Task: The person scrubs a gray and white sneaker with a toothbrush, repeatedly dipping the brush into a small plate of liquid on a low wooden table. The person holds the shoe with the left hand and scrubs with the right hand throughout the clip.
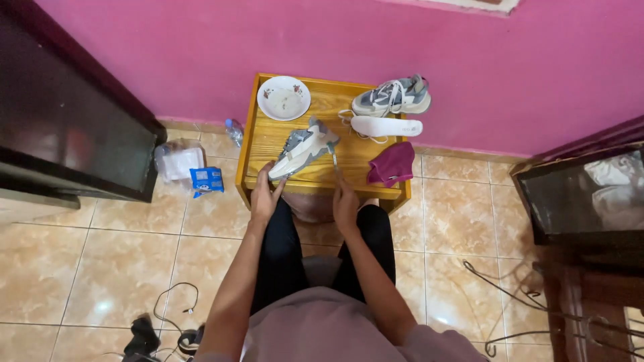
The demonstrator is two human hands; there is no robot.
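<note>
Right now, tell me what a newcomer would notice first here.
The bright pink wall behind a small wooden table. On it a grey and white shoe lies tilted, the left hand at its toe, while the right hand holds a thin tool by its heel. A second shoe, an insole and a white bowl sit behind.

You held both arms stretched forward over your knees, your left hand (pixel 266 196) curled in a loose grip, your right hand (pixel 345 203) pinched closed.
</note>
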